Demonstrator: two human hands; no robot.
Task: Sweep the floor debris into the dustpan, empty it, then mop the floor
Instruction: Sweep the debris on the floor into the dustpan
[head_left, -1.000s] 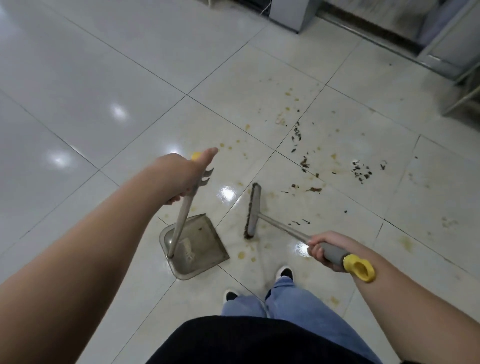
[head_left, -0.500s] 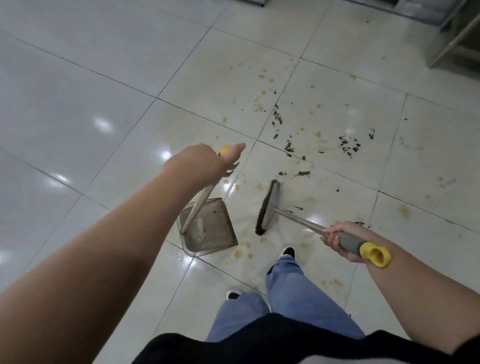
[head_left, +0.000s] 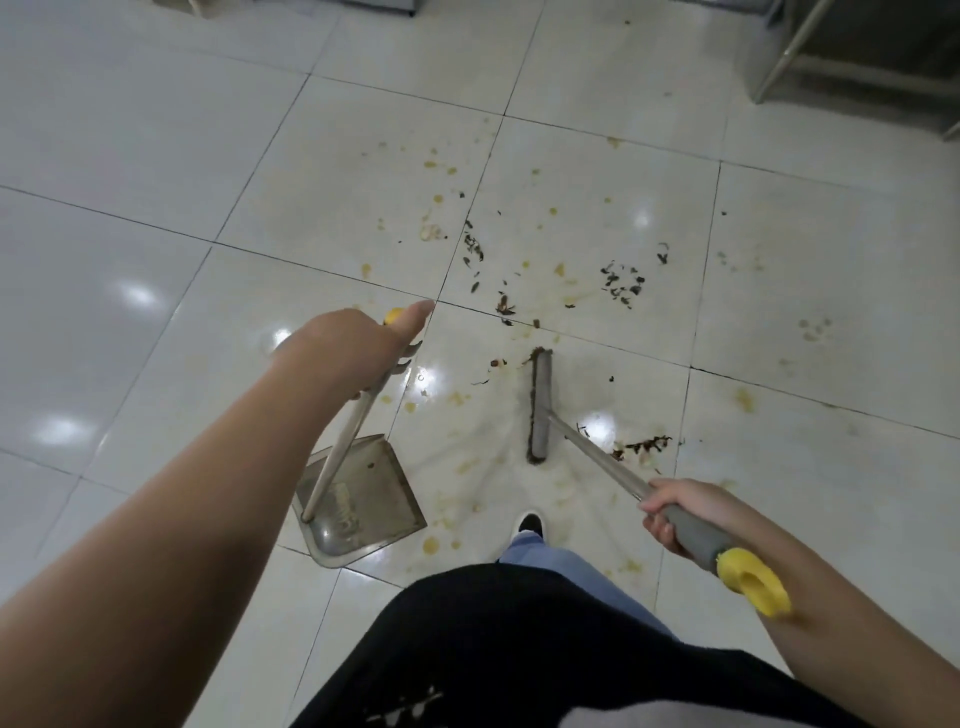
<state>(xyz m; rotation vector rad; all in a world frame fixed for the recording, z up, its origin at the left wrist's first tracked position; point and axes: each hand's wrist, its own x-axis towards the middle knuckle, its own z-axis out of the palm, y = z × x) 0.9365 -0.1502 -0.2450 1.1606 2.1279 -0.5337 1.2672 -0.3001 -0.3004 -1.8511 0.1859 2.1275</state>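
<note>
Your left hand (head_left: 358, 340) grips the dustpan (head_left: 363, 499) handle; your right hand (head_left: 675, 512) holds the broom (head_left: 538, 405), its head on the stained floor (head_left: 156, 156) near dark debris (head_left: 621, 283).

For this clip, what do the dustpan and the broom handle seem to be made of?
Dustpan: looks like translucent grey plastic, glossy; light glints on its tray and the tile lines show faintly through.
Broom handle: shaft looks like bare metal with a dull silver sheen; the grip is matte grey, probably rubber or plastic, with a yellow plastic end loop.

The broom (head_left: 538, 408) head has swung square, away from the dustpan (head_left: 363, 504).
</note>
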